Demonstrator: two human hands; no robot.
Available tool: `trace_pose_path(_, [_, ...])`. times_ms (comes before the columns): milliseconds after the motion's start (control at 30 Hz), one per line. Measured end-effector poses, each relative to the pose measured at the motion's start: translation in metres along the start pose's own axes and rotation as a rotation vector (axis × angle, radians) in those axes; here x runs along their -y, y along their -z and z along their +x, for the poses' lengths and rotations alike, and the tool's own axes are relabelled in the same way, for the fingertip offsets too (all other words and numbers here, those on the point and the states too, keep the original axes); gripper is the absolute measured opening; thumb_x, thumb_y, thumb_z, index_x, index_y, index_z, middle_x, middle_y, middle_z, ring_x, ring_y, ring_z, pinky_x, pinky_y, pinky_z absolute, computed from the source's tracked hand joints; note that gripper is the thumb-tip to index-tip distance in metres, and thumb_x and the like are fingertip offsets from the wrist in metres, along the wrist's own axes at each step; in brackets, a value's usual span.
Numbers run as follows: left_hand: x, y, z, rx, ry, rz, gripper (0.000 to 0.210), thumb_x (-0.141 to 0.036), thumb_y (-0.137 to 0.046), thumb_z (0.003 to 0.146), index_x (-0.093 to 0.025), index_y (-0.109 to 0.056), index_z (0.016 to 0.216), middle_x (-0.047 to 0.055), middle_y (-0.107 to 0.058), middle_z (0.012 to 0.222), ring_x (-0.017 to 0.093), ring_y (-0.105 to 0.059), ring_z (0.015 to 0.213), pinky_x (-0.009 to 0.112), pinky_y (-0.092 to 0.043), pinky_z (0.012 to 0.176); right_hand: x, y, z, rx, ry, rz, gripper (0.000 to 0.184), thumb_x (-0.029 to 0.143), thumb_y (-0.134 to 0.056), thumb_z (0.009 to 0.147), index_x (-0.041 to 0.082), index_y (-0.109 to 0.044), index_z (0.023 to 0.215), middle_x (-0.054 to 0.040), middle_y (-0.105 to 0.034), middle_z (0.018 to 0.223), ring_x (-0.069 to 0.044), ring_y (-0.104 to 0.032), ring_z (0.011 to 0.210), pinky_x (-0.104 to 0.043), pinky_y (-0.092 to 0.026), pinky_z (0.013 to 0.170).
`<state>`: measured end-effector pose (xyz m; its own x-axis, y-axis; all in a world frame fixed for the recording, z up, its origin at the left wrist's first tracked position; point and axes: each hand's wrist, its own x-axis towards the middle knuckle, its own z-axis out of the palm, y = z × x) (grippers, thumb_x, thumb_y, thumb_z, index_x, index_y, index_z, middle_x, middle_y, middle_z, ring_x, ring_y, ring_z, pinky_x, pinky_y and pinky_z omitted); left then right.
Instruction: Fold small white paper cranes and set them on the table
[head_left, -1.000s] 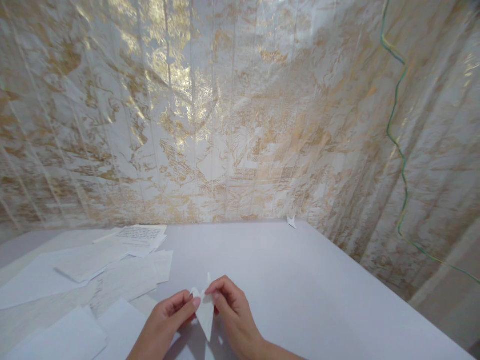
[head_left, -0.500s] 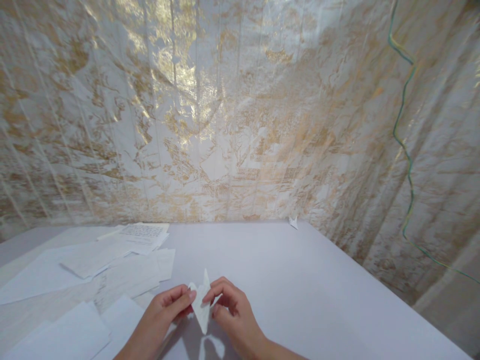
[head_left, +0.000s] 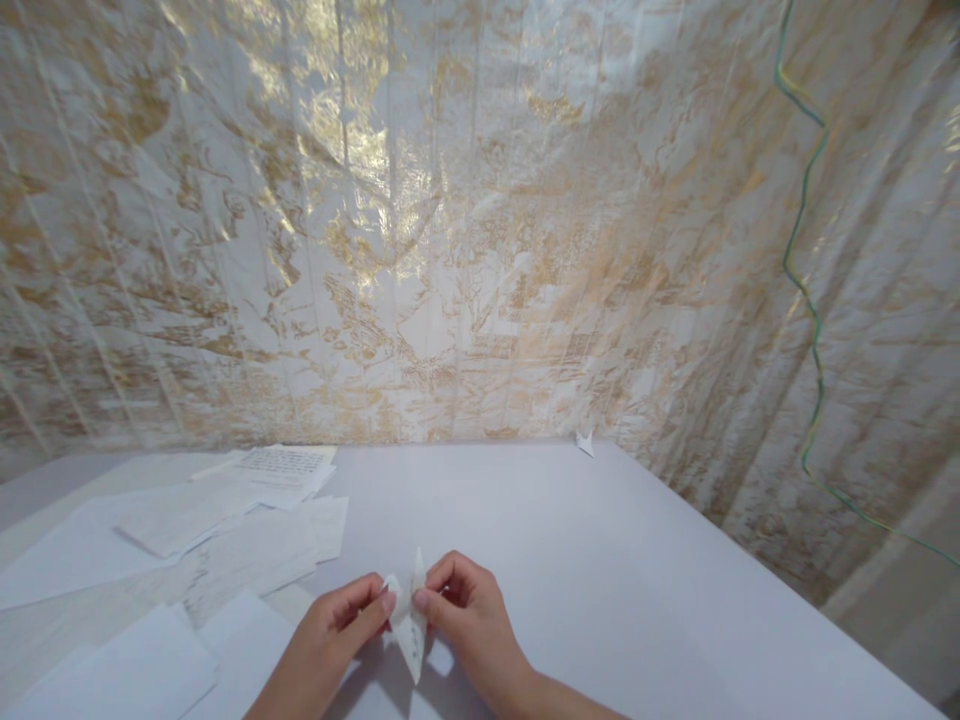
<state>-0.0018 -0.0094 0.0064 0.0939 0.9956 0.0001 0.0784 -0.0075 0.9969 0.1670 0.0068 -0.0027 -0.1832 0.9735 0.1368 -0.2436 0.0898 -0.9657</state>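
Note:
A small piece of folded white paper [head_left: 410,632] with pointed tips is held up between my two hands, just over the table. My left hand [head_left: 341,628] pinches its left flap between thumb and fingers. On the other side, my right hand [head_left: 466,610] grips the right flap near the upper point, thumb against fingertips. One long tip points up and another points down toward me. Dark marks like writing show on the inner fold. Fingers hide part of both side flaps.
Loose sheets of paper [head_left: 247,545] overlap across the left of the white table [head_left: 600,590]. A small folded paper piece [head_left: 585,443] sits at the far right corner. Gold-patterned sheeting [head_left: 465,220] hangs behind, with a green cord [head_left: 817,350] down its right side.
My right thumb and fingers have closed onto the right flap. The folded paper has turned slightly and its lower tip has come nearer, with the inner marks now showing.

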Motion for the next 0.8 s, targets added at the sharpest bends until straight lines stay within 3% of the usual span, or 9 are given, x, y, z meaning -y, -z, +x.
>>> trace_pose_path(233, [0.002, -0.008, -0.005, -0.109, -0.091, 0.243, 0.044, -0.060, -0.066, 0.073, -0.024, -0.044, 0.060, -0.009, -0.038, 0.056, 0.012, -0.036, 0.050, 0.024, -0.025, 0.052, -0.001, -0.001, 0.002, -0.031, 0.024, 0.009, 0.037, 0.038, -0.085, 0.065, 0.018, -0.054, 0.063, 0.0058, -0.051, 0.056, -0.010, -0.040, 0.053, -0.025, -0.030, 0.054])
trace_pose_path(500, [0.012, -0.004, 0.000, -0.126, -0.121, 0.262, 0.042, -0.059, -0.061, 0.077, -0.024, -0.045, 0.059, -0.008, -0.036, 0.057, 0.012, -0.033, 0.051, 0.025, -0.024, 0.052, -0.001, -0.003, 0.002, -0.024, 0.049, 0.107, 0.033, 0.031, -0.086, 0.063, 0.020, -0.056, 0.073, 0.0071, -0.053, 0.061, -0.010, -0.043, 0.054, -0.024, -0.031, 0.054])
trace_pose_path(667, [0.013, -0.003, 0.000, -0.154, -0.132, 0.252, 0.042, -0.057, -0.063, 0.076, -0.023, -0.046, 0.057, -0.008, -0.039, 0.056, 0.012, -0.034, 0.052, 0.025, -0.026, 0.053, 0.000, -0.001, 0.005, -0.025, 0.020, 0.080, 0.043, 0.039, -0.088, 0.062, 0.019, -0.065, 0.092, 0.0073, -0.053, 0.062, -0.010, -0.042, 0.053, -0.024, -0.030, 0.054])
trace_pose_path(800, [0.015, -0.003, 0.002, -0.164, -0.121, 0.223, 0.042, -0.056, -0.066, 0.073, -0.022, -0.051, 0.054, -0.008, -0.042, 0.049, 0.012, -0.036, 0.050, 0.025, -0.027, 0.051, 0.002, 0.000, 0.004, -0.031, -0.005, 0.014, 0.040, 0.046, -0.085, 0.064, 0.018, -0.066, 0.084, 0.0100, -0.041, 0.053, -0.009, -0.030, 0.049, -0.024, -0.022, 0.051])
